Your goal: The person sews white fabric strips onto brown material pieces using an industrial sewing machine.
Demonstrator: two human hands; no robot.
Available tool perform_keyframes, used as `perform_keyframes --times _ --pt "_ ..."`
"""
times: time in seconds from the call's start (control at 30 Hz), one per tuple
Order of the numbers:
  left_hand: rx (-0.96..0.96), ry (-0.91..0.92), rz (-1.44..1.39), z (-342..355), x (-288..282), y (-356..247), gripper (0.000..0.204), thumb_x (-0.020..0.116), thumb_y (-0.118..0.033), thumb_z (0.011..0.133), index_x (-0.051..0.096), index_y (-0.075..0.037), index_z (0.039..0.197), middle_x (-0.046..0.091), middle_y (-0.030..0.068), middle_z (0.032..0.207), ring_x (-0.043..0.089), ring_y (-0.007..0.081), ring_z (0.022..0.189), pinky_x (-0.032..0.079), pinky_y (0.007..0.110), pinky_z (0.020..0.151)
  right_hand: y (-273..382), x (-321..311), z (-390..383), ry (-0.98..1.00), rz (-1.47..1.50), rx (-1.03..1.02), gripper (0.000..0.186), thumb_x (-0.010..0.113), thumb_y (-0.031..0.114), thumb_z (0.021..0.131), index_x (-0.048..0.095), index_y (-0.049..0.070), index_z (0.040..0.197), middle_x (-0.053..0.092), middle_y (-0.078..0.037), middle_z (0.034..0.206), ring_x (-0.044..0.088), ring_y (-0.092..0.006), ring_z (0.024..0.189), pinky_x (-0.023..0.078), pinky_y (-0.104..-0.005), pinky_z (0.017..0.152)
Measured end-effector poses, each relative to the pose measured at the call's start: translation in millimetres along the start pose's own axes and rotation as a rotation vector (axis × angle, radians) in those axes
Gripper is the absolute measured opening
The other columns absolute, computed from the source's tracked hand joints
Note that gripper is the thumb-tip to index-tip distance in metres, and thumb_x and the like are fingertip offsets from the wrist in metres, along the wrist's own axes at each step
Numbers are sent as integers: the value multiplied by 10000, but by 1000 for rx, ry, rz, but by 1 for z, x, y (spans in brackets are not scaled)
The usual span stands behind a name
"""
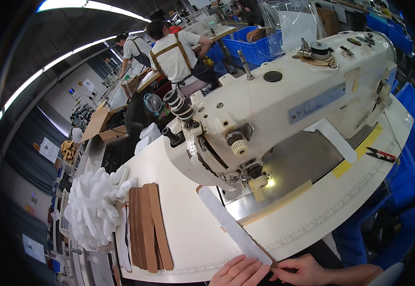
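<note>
A long narrow strip, white on top with a brown layer showing at its edge and far tip, slants across the white table toward the presser foot of the sewing machine. My left hand holds the near end of this strip at the table's front edge, fingers laid over its white face. Just beside it, my right hand pinches the strip's near corner between thumb and fingers. The underside of the strip and both thumbs' full grip are partly hidden.
Brown strips lie in a row at the left, beside a heap of white strips. Red-handled thread snips and a white curved piece rest right of the needle. Blue bins stand beyond; people sit behind.
</note>
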State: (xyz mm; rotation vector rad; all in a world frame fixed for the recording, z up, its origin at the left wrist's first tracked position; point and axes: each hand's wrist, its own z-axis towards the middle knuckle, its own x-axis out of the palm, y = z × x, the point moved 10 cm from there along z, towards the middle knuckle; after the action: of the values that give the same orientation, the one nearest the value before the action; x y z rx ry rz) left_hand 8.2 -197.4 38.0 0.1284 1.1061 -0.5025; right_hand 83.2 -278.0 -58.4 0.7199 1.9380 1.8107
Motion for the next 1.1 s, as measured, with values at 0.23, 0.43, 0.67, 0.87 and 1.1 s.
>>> perform_keyframes --times 0.23,0.43,0.67,0.87,1.1 --pt "-27 0 -85 -2 5 4 376 594 -56 844 594 55 1204 652 180 1077 625 342 1027 529 465 906 0 2 0 29 -19 22 120 645 72 923 704 -29 949 717 -68 750 631 -79 612 515 -230 556" --pt "-36 -17 -78 -3 5 5 379 642 -35 828 597 51 1194 654 160 1062 629 333 999 544 446 865 -2 4 2 32 27 29 112 647 70 921 708 -24 923 712 -61 735 628 -77 607 512 -229 554" --pt "-73 -26 -150 -3 5 8 407 738 -141 803 620 25 1156 662 156 1054 638 327 991 548 435 850 -25 8 -7 183 -94 -4 191 589 119 976 693 -23 1049 730 -63 892 648 -79 664 524 -193 615" --pt "-22 -22 -140 -5 7 8 372 711 -195 836 638 24 1127 658 162 1098 635 339 1019 548 443 860 -23 12 1 139 -5 75 255 552 190 1006 729 11 963 736 -17 891 630 -58 643 465 -200 511" --pt "-250 -3 -241 -9 6 31 421 654 -264 885 622 37 1178 611 202 1228 583 371 1140 474 483 982 -17 17 7 62 20 218 186 617 112 953 712 -35 889 709 -69 712 623 -83 589 504 -236 535"
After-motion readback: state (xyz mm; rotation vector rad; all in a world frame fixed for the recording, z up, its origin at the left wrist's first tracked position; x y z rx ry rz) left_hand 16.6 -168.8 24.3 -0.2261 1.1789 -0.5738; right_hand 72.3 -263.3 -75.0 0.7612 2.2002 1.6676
